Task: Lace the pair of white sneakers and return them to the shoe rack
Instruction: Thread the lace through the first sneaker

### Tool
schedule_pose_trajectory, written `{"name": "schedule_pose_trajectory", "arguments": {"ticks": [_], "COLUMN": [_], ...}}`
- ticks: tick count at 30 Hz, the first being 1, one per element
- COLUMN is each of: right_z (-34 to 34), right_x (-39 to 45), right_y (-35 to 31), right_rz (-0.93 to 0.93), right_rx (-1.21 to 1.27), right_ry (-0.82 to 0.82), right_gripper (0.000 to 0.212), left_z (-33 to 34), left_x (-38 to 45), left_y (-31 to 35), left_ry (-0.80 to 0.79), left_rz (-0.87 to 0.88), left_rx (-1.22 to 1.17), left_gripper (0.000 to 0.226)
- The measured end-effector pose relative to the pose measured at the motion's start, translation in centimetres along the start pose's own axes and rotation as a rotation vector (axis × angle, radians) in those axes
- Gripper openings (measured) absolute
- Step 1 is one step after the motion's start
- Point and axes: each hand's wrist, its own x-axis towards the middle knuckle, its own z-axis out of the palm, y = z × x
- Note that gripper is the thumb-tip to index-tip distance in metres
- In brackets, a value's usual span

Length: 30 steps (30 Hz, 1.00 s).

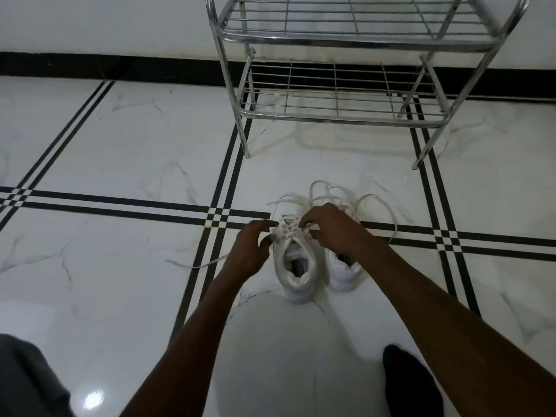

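At the bottom of the frame a grey-clad knee (27, 377) fills the lower left corner and a black-socked foot (409, 383) rests on the glossy white marble-look floor with black inlay stripes (120, 145) at the lower right. Two bare forearms reach up from there to the centre. The left hand (251, 251) hovers beside the left white sneaker (296, 266), fingers loosely spread, thumb and forefinger near the white lace (288, 228); whether they actually pinch it, I cannot tell. The right hand (331, 230) curls its fingertips down onto the crossed lacing of that same shoe and seems to pinch a strand. The right white sneaker (344, 275) stands just beside the first, heels toward the person, partly under the right wrist. Loose lace ends loop out past both toes and trail left across the tiles. Further up the frame, well apart from the shoes, stands the chrome wire shoe rack (340, 115) against the wall, its two visible shelves bare.
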Motion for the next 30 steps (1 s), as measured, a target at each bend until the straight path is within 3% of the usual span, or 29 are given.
{"name": "schedule_pose_trajectory", "arguments": {"ticks": [6,10,12,16,18,22,30], "right_z": [1.7,2.3,2.1,1.6,1.6,2.1,3.8], "right_x": [-0.2,0.1,0.1,-0.5,-0.8,-0.9,-1.0], "right_y": [-0.8,-0.8,-0.8,-0.3,-0.5,-1.6,-1.9], "right_rz": [0.068,0.097,0.099,0.076,0.085,0.112,0.142], "right_rx": [-0.009,0.04,0.084,0.105,0.11,0.165,0.235], "right_ry": [0.048,0.015,-0.008,-0.07,-0.084,-0.055,0.036], "right_gripper": [0.01,0.007,0.009,0.007,0.007,0.013,0.008], "left_z": [1.9,2.6,3.0,3.0,2.7,2.1,0.1], "left_x": [0.1,-0.4,-0.7,-1.0,-1.2,-1.4,-1.2], "left_y": [-0.5,-0.7,-0.5,-0.3,-0.3,-0.5,-1.7], "left_ry": [0.024,0.048,0.07,0.055,0.031,0.068,0.051], "left_rz": [-0.125,-0.144,-0.237,-0.377,-0.347,-0.323,-0.18], "left_rx": [-0.095,-0.106,-0.139,0.17,0.237,-0.003,0.034], "left_gripper": [0.006,0.01,0.011,0.008,0.013,0.011,0.02]}}
